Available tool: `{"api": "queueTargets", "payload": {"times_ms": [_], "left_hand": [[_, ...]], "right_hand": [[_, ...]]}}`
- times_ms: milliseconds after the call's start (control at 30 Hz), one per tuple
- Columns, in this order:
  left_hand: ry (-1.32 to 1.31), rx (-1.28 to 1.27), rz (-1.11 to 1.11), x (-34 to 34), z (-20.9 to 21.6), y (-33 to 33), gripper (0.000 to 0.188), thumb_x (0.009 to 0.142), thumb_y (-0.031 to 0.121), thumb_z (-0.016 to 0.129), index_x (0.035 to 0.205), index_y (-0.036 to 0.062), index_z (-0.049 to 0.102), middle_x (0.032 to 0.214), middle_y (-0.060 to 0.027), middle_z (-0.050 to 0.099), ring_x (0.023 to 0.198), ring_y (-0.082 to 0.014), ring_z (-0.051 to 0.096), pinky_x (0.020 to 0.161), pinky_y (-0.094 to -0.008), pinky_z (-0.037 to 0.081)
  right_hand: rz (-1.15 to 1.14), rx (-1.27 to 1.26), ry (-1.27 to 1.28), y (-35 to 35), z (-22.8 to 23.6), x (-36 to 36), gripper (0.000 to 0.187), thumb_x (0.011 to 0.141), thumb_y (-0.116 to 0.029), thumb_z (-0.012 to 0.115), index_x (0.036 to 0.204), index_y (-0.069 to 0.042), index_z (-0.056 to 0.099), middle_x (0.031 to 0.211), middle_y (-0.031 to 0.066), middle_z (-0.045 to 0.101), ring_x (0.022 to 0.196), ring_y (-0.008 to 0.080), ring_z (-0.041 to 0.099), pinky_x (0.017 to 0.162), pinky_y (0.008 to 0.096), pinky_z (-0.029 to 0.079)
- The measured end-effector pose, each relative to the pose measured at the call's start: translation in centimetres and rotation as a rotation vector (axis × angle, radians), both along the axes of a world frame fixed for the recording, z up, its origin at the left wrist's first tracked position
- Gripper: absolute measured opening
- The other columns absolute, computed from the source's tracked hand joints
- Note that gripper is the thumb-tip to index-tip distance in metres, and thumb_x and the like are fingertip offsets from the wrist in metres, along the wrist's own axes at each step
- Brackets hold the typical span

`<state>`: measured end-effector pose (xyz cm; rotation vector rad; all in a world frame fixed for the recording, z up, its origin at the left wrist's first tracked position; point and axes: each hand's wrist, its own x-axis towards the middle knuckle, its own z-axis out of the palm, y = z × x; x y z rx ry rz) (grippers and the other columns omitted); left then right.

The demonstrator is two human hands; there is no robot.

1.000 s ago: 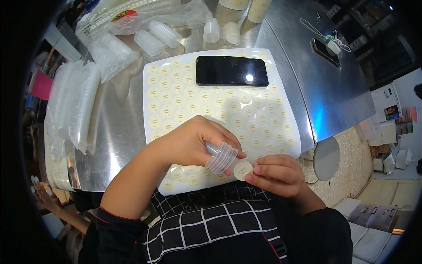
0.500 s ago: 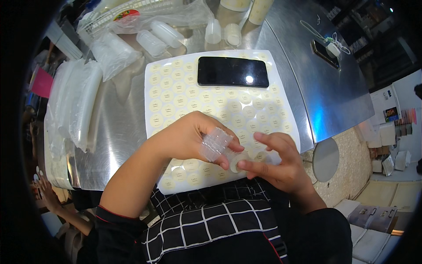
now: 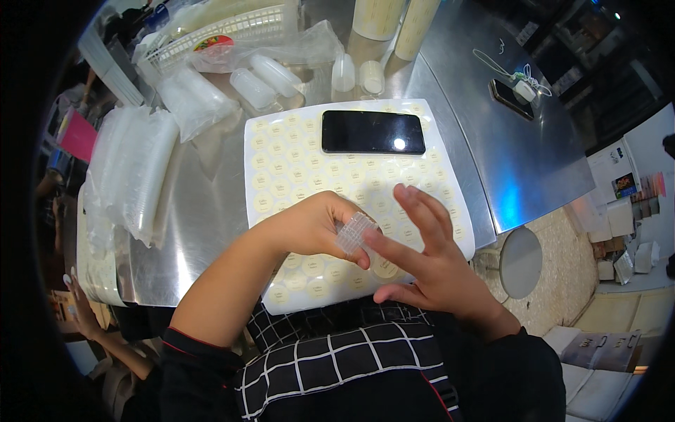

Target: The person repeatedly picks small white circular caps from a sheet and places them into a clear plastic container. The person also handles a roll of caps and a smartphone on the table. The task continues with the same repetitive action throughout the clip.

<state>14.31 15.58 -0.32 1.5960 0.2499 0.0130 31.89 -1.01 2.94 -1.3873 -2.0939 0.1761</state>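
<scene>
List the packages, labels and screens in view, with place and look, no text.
Sticker sheet: white, rows of round cream labels, on the steel table before the person.
Phone: black, screen dark, lying on the sheet's far edge.
Second phone: dark, far right of the table.
Bagged clear cups: stacked, left side.
Label rolls: cream, upright, far edge.

a small clear ribbed plastic container (image 3: 355, 233) is held on its side, pinched above the white sticker sheet (image 3: 295, 148); it is possibly lidded, though partly hidden.
</scene>
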Motion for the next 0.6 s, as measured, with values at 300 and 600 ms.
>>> {"api": "queueTargets", "payload": {"times_ms": [300, 600], "left_hand": [[0.009, 0.009, 0.045, -0.1, 0.2, 0.3, 0.048, 0.065, 0.011, 0.089, 0.109, 0.0039, 0.073, 0.102, -0.0103, 0.073, 0.094, -0.0165, 0.068, 0.085, -0.0277, 0.051], [0.037, 0.015, 0.039, 0.0, 0.2, 0.7, 0.048, 0.066, 0.015, 0.089, 0.109, 0.0039, 0.073, 0.103, -0.0098, 0.073, 0.095, -0.0171, 0.068, 0.086, -0.0288, 0.051]], "right_hand": [[-0.066, -0.155, 0.211, -2.3, -2.7, 0.6, 0.035, 0.074, -0.015, 0.081, 0.106, -0.012, 0.066, 0.121, 0.0096, 0.061, 0.111, 0.0304, 0.060, 0.098, 0.0418, 0.047], [0.010, -0.076, 0.097, -3.1, -5.4, 2.1, 0.029, 0.069, -0.013, 0.083, 0.094, -0.009, 0.068, 0.105, 0.0069, 0.066, 0.108, 0.0265, 0.063, 0.096, 0.0427, 0.049]]}}
